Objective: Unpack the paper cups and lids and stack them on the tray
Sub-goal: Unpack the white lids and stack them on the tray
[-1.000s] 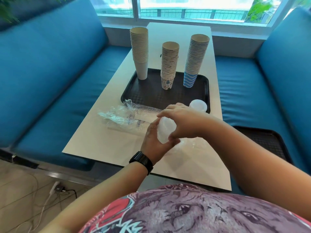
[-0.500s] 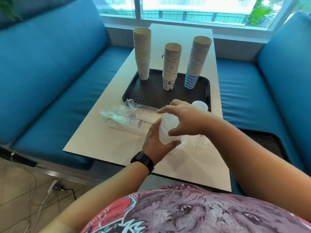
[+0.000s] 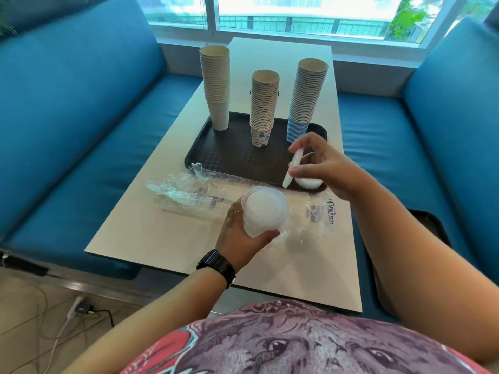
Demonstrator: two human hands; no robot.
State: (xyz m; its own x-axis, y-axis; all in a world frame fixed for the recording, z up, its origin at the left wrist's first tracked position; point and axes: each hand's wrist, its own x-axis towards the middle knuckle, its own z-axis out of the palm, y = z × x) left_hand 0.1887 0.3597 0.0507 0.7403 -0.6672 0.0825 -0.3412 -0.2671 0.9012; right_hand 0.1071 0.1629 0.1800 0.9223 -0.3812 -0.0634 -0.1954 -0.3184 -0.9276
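My left hand (image 3: 240, 236) grips a stack of white plastic lids (image 3: 263, 210) still in its clear wrapper, above the table's near part. My right hand (image 3: 324, 166) pinches a single white lid (image 3: 293, 168) edge-on over the black tray's (image 3: 224, 157) near right corner. Under that hand a small pile of lids (image 3: 309, 182) lies on the tray. Three tall stacks of paper cups stand on the tray: a plain white stack (image 3: 216, 85), a patterned stack (image 3: 263, 106) and a blue-striped stack (image 3: 306, 98).
Crumpled clear wrappers (image 3: 183, 191) lie on the white table (image 3: 151, 233) in front of the tray. Blue benches run along both sides; a second black tray (image 3: 432, 225) lies on the right bench. Cables and a power strip (image 3: 78, 309) lie on the floor at left.
My right hand has pulled one lid off the wrapped stack and carried it away toward the tray's near right corner. My left hand still holds the stack, its top now showing.
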